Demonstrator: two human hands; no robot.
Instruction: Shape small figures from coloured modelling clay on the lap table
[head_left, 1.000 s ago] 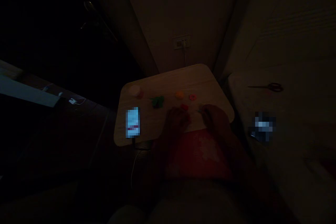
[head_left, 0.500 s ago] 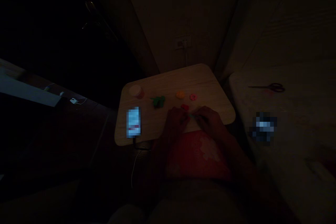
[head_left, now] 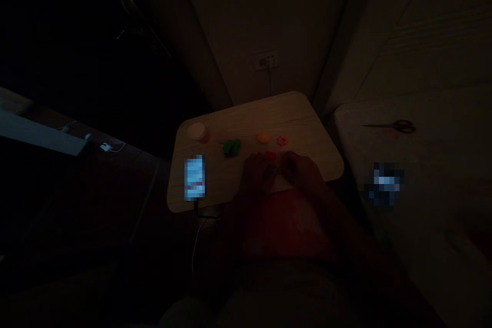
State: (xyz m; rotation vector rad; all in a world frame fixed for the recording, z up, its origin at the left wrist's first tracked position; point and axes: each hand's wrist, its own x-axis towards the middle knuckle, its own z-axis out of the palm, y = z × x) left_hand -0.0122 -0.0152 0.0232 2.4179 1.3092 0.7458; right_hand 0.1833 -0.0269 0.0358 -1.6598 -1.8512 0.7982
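Observation:
In the dim light, my left hand is at the table's near edge with its fingers curled in. My right hand is closed too, its fingertips pointing at the left ones. Between them shows a small pale bluish bit, too dark to name. Just beyond my fingers lies a small red piece. Farther back are a yellow-orange lump and a pink flower-shaped ring. Left of these sits a dark green leaf-like piece.
The small wooden table also holds a lidded jar and a lit, blurred-out phone with a cable. On the surface at right lie scissors and another blurred object. A wall socket is behind.
My right hand has moved left, close to my left hand. The bluish bit near its fingertips has come between both hands. The pieces on the table stay put.

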